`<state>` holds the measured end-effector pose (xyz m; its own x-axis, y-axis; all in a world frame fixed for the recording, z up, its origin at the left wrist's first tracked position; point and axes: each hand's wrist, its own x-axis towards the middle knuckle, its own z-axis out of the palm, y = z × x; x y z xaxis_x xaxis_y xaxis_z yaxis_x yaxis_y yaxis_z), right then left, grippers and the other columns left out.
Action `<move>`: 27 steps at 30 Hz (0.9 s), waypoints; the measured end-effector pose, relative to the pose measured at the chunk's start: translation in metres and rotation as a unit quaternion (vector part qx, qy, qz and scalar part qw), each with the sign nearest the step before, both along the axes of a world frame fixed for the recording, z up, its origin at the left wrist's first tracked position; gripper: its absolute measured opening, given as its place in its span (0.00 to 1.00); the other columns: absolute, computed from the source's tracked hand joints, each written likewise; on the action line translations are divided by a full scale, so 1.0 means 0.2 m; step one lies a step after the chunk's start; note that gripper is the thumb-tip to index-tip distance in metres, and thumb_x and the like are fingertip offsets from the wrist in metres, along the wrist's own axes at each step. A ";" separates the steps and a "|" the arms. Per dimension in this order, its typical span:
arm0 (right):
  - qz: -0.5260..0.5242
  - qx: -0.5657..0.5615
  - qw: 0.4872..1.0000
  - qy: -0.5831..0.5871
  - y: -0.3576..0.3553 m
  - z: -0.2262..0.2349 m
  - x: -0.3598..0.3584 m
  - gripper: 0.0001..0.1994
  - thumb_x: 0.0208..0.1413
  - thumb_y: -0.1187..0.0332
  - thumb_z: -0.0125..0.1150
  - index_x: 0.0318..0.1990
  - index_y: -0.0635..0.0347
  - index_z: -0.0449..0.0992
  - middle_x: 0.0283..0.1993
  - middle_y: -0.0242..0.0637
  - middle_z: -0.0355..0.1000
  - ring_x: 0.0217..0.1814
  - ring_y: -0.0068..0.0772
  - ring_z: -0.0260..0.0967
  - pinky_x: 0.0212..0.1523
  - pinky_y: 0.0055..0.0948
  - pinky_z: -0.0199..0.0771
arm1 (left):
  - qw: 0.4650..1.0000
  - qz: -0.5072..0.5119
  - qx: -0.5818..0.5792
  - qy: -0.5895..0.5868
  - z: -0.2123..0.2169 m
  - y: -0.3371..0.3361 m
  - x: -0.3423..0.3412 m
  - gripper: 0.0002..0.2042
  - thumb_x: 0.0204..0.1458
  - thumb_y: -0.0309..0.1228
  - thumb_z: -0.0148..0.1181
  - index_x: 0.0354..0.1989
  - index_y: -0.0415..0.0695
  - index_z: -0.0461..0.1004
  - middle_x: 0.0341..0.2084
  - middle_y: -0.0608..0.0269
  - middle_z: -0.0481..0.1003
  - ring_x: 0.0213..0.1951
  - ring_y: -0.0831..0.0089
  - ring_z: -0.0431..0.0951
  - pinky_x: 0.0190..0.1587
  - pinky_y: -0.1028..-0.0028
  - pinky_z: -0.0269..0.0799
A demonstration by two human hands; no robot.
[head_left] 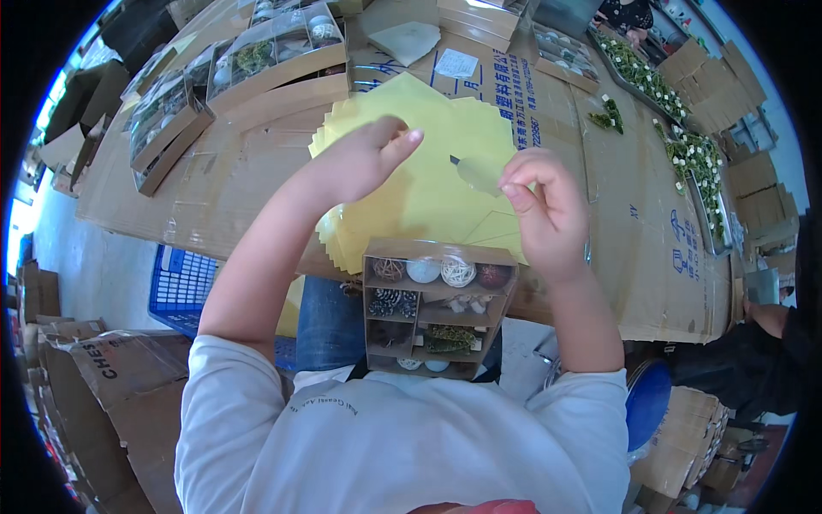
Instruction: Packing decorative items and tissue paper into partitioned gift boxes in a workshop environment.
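My right hand pinches a small translucent round piece, perhaps a sticker, between thumb and fingers. It hovers over a fanned stack of yellow sheets. Above the left part of that stack is my left hand, thumb stretched out and the other fingers somewhat blurred; I see nothing in it. A small dark mark shows beside the round piece. Against the table edge, at my lap, a divided cardboard box rests tilted. Its compartments hold decorative balls, pinecones and green moss.
More filled divided boxes stand at the table's far left, and another at the back. Trays of greenery with white flowers line the right side. A blue plastic crate is below the left edge. Another person's arm shows at right.
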<state>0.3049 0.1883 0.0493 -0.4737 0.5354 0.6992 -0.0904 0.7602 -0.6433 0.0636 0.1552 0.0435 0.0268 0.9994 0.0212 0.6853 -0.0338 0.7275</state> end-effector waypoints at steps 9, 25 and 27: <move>0.188 -0.548 0.808 -0.105 0.00 -0.09 -0.01 0.01 0.59 0.74 0.53 0.36 0.60 0.68 0.33 0.30 0.66 0.35 0.20 0.63 0.38 0.20 0.64 | 0.958 -0.220 -0.162 0.085 0.01 -0.33 0.16 0.24 0.54 0.49 0.52 0.37 0.34 0.72 0.32 0.44 0.76 0.39 0.50 0.76 0.41 0.61 0.69; 0.157 -0.513 0.824 -0.182 -0.05 -0.11 -0.04 0.03 0.59 0.74 0.53 0.33 0.60 0.69 0.28 0.27 0.64 0.30 0.17 0.60 0.32 0.18 0.63 | 0.976 -0.126 -0.180 -0.017 0.01 -0.44 0.18 0.45 0.47 0.33 0.58 0.71 0.46 0.35 0.25 0.51 0.73 0.28 0.58 0.75 0.36 0.70 0.69; 0.168 -0.452 0.849 -0.215 -0.04 -0.04 -0.05 0.03 0.59 0.74 0.53 0.33 0.60 0.69 0.29 0.26 0.65 0.31 0.16 0.60 0.33 0.18 0.63 | 0.993 -0.102 -0.058 -0.034 -0.03 -0.44 0.14 0.45 0.50 0.42 0.60 0.69 0.38 0.37 0.34 0.44 0.76 0.40 0.50 0.76 0.45 0.67 0.71</move>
<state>0.2952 0.1810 0.0411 -0.8137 0.5454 -0.2011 0.1855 -0.0843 -0.9790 0.0916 0.0665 0.0368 0.2320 0.9691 -0.0842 0.6223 -0.0813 0.7785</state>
